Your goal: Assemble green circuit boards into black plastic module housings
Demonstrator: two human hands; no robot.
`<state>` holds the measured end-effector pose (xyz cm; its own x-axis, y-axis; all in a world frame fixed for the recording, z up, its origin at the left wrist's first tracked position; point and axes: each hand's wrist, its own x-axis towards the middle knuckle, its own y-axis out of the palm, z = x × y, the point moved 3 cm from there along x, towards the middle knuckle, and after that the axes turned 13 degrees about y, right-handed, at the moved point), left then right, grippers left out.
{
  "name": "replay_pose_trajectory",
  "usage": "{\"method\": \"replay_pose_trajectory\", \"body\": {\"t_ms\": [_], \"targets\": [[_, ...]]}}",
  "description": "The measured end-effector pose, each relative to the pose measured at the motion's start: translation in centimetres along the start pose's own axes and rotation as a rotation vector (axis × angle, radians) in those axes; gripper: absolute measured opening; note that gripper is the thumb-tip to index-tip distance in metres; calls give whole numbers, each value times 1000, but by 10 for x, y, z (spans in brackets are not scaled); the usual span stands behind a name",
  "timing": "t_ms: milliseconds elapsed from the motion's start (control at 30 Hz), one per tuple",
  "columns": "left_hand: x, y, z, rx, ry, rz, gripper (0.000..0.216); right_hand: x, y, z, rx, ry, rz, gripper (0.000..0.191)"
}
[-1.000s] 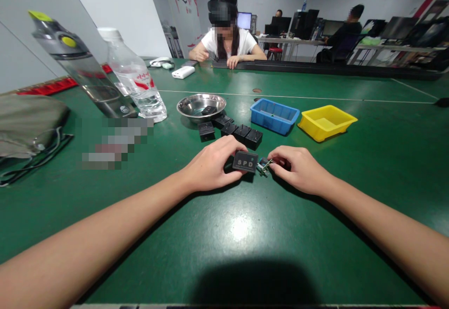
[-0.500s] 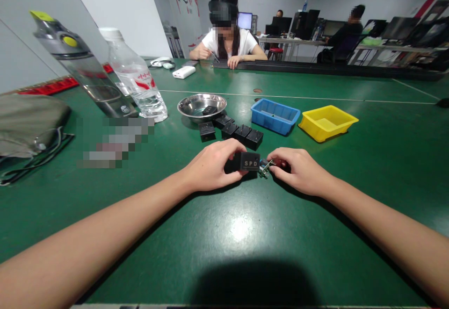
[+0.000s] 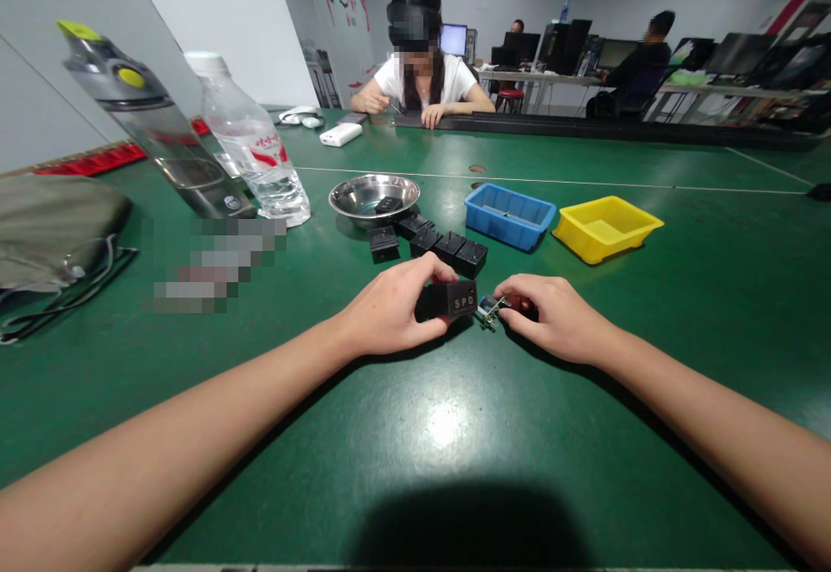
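My left hand (image 3: 389, 308) is closed round a small black box marked SPD (image 3: 454, 299), held just above the green table (image 3: 447, 433). My right hand (image 3: 551, 317) pinches a small metal and circuit part (image 3: 490, 311) right beside the box's open end. Several more black boxes (image 3: 447, 247) lie in a row just beyond my hands. A steel bowl (image 3: 373, 196) behind them holds one black piece.
A blue tray (image 3: 510, 215) and a yellow tray (image 3: 607, 226) stand at the back right. Two water bottles (image 3: 250, 157) and a grey bag (image 3: 55, 226) are on the left. A person sits across the table (image 3: 421, 74), with a white power bank (image 3: 339, 133) nearby.
My left hand has turned the black box so its SPD face points more to the right, toward the part in my right hand. The right hand has barely moved.
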<state>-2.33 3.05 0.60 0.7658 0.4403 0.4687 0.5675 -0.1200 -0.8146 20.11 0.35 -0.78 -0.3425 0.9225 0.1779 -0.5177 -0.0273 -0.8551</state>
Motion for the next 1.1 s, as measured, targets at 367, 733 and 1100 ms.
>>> {"method": "replay_pose_trajectory", "body": {"t_ms": [367, 733, 1100], "targets": [[2, 0, -1, 51, 23, -1, 28, 0, 0, 1, 0, 16, 11, 11], [3, -2, -2, 106, 79, -7, 25, 0, 0, 0, 2, 23, 18, 11], [2, 0, -2, 46, 43, 5, 26, 0, 0, 1, -8, 12, 11, 11]]}}
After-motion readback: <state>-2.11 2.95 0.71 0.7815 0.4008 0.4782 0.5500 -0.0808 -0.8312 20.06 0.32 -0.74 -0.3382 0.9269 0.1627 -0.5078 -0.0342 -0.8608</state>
